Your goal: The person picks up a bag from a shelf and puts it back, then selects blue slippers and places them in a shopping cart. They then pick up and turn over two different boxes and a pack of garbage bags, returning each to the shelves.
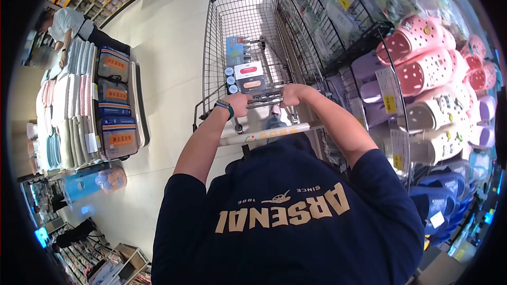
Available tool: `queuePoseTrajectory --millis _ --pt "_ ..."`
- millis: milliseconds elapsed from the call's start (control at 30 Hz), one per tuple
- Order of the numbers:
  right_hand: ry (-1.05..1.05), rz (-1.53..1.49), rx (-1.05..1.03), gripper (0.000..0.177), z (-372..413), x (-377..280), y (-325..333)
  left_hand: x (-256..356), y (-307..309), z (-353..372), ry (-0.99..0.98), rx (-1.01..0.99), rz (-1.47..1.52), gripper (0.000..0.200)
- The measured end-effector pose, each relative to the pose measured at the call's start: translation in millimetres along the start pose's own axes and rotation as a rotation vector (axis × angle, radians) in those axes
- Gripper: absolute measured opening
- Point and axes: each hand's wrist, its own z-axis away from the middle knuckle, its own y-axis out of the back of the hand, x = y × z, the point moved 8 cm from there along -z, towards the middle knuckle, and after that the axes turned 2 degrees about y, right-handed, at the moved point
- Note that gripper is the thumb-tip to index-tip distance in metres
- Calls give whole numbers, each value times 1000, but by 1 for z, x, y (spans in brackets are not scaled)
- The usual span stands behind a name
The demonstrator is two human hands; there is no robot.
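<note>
A metal shopping cart [207, 37] stands in front of me. My left hand [238, 104], with a watch or band on the wrist, is closed on the left part of the dark bar [265, 95] at the near end of the cart's basket. My right hand [294, 95] is closed round the bar's right part. Behind both hands, close to my body, runs the white push handle [269, 133]. Inside the cart are a blue box [232, 47], a white box with a red label [248, 69], a dark box with an orange label [251, 84] and several round-topped containers [229, 80].
Along the right, close to the cart, a wire rack holds pink clogs [417, 76], with blue slippers [435, 200] lower down. At left stands a display of folded textiles [76, 100] and bagged bedding [114, 95]. A person [71, 25] is behind it. Pale floor [166, 47] lies between.
</note>
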Motion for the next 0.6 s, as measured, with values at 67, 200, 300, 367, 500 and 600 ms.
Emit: queuePoseTrajectory --millis 67,200,300,367,500,600 --pt "-1 23 -21 50 -18 10 8 -10 12 -11 3 -4 8 35" --pt "-1 30 -4 52 -43 26 31 -31 36 -32 5 31 17 35" --pt "-52 34 -39 49 -46 24 64 -42 59 -44 2 35 44 33" --pt "-28 48 -47 51 -49 24 83 -55 68 -54 47 36 83 33" --pt "-55 17 10 51 -70 40 106 -62 98 -67 77 58 -53 36" --pt "-47 -19 52 52 -82 49 122 -68 115 -75 95 79 -40 40"
